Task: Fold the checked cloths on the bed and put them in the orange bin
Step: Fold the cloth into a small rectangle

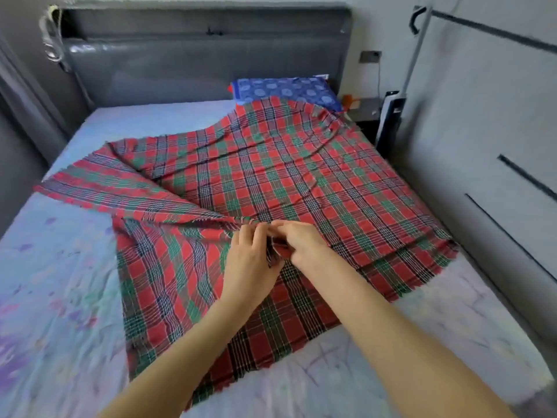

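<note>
A large red, green and black checked cloth (271, 176) lies spread over the bed, with its left part folded back in a diagonal flap and its far corner riding up onto a pillow. Near the cloth's middle, my left hand (250, 260) and my right hand (298, 242) meet side by side. Both pinch a bunched ridge of the fabric between fingers and thumb. The orange bin is out of view.
The bed (60, 297) has a pale sheet with faint coloured marks. A blue patterned pillow (286, 93) lies at the grey headboard (205, 55). A dark nightstand (366, 111) and a black upright device (391, 119) stand at the right, beside grey wardrobe doors (488, 146).
</note>
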